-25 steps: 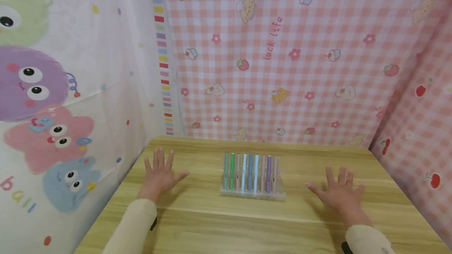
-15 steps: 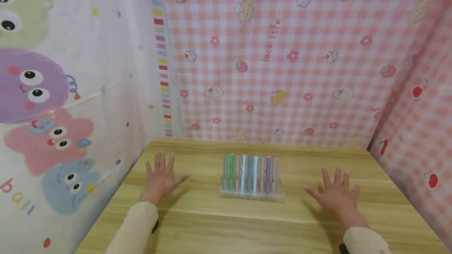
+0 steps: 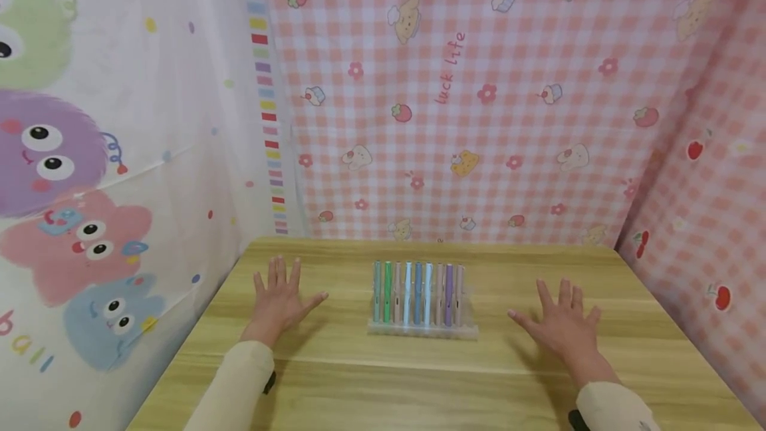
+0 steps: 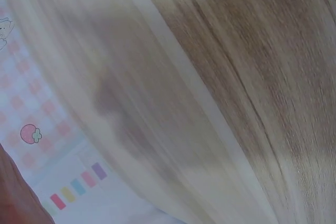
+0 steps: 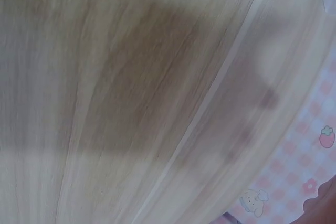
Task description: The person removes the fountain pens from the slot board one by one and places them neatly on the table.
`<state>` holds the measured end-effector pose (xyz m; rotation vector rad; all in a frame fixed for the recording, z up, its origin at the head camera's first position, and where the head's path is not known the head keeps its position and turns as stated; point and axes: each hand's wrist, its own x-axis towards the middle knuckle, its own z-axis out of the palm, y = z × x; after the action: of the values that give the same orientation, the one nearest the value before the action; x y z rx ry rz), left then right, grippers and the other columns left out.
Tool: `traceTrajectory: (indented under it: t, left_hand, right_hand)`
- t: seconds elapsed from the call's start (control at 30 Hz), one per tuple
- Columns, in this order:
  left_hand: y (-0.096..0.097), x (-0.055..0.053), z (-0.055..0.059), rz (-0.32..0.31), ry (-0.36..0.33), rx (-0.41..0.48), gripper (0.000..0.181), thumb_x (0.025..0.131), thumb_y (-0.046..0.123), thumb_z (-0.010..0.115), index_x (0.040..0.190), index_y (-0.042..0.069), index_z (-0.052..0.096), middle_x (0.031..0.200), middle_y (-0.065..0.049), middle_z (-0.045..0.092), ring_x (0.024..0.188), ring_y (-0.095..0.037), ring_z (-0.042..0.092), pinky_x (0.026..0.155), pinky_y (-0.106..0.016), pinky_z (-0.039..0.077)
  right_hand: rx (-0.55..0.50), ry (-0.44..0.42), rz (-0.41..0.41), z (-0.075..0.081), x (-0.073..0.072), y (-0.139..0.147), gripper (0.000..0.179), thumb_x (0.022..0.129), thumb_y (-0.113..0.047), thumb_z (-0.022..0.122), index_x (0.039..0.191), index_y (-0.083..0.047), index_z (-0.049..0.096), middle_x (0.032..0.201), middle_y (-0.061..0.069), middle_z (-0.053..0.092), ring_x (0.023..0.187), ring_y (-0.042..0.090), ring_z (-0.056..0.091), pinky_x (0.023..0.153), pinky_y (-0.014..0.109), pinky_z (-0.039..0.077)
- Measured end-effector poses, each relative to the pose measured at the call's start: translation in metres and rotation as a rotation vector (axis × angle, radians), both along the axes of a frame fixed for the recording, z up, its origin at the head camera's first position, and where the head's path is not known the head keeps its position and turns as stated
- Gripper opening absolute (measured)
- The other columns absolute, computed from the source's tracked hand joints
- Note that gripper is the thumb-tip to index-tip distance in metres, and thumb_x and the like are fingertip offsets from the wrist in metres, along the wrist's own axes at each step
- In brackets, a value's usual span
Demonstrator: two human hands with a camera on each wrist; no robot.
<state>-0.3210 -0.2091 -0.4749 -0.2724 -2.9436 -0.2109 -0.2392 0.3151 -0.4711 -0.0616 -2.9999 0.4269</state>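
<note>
My left hand (image 3: 278,304), palm down with fingers spread, is over the left part of the wooden table and holds nothing. On the right side my right hand (image 3: 565,324) is spread the same way, its thumb pointing inward. Between them stands a clear plastic rack (image 3: 422,331) with a row of several slim pens, among them a green pen (image 3: 387,292), a light blue pen (image 3: 408,294) and a purple pen (image 3: 449,296). Both hands are apart from the rack. In the left wrist view part of the left hand (image 4: 18,195) shows at the lower left corner.
The wooden table (image 3: 419,391) ends at a pink checked curtain (image 3: 383,132) behind the rack. A white curtain (image 3: 179,151) with cartoon figures hangs at the left, and another pink checked curtain (image 3: 676,218) closes the right side.
The head view has shifted slightly, so the rack and curtains appear a little further left. The left hand sits a bit nearer the rack; both hands stay spread.
</note>
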Motion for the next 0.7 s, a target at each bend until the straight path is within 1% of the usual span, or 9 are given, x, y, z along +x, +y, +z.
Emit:
traceTrajectory:
  t: [0.1,0.23,0.33,0.47,0.53,0.7]
  left_hand:
    - [0.002,0.001,0.003,0.001,0.002,0.003,0.104,0.091,0.076,0.039,0.156,-0.001,0.017,0.157,-0.037,0.005,0.146,-0.049,0.000,0.109,-0.072,-0.003]
    - [0.003,0.001,0.005,0.012,-0.008,-0.015,0.104,0.091,0.078,0.037,0.157,0.000,0.016,0.157,-0.036,0.004,0.146,-0.048,0.000,0.110,-0.071,-0.002]
    - [0.003,0.000,0.007,0.011,0.007,-0.010,0.104,0.090,0.077,0.038,0.156,0.000,0.018,0.157,-0.036,0.006,0.146,-0.049,0.003,0.110,-0.071,-0.001]
    - [0.004,-0.001,0.009,0.004,0.020,0.023,0.105,0.090,0.078,0.040,0.156,-0.002,0.019,0.156,-0.037,0.005,0.146,-0.049,0.001,0.109,-0.072,-0.005]
    - [0.004,-0.002,0.009,0.005,0.016,0.036,0.106,0.089,0.079,0.039,0.156,-0.001,0.017,0.157,-0.036,0.005,0.146,-0.049,-0.001,0.108,-0.072,-0.006]
    - [0.008,-0.004,0.007,0.007,0.020,0.046,0.106,0.089,0.079,0.038,0.156,-0.001,0.018,0.157,-0.037,0.005,0.146,-0.049,-0.001,0.109,-0.073,-0.002]
  right_hand:
    - [0.004,0.012,0.003,0.000,-0.001,-0.002,0.105,0.088,-0.079,0.041,0.156,-0.002,0.018,0.151,0.044,-0.004,0.136,0.064,-0.002,0.094,0.085,-0.001]
    - [0.006,0.013,0.006,0.000,-0.002,-0.008,0.104,0.089,-0.078,0.041,0.155,-0.001,0.020,0.152,0.044,-0.002,0.136,0.064,0.000,0.094,0.085,0.001]
    - [-0.010,0.011,0.008,0.003,-0.003,-0.013,0.103,0.089,-0.078,0.042,0.155,-0.001,0.022,0.152,0.044,-0.001,0.136,0.064,0.001,0.094,0.085,0.001]
    - [-0.044,0.013,0.007,0.007,-0.005,-0.018,0.102,0.090,-0.076,0.044,0.154,0.000,0.022,0.151,0.044,0.000,0.137,0.063,0.001,0.094,0.085,0.002]
    - [-0.051,0.012,0.004,0.008,-0.005,-0.020,0.102,0.090,-0.076,0.043,0.155,0.000,0.022,0.151,0.044,0.000,0.137,0.063,0.001,0.095,0.085,0.003]
    - [-0.057,0.016,0.007,0.007,-0.007,-0.023,0.099,0.092,-0.074,0.040,0.155,0.000,0.021,0.151,0.045,0.000,0.137,0.063,0.002,0.096,0.084,0.005]
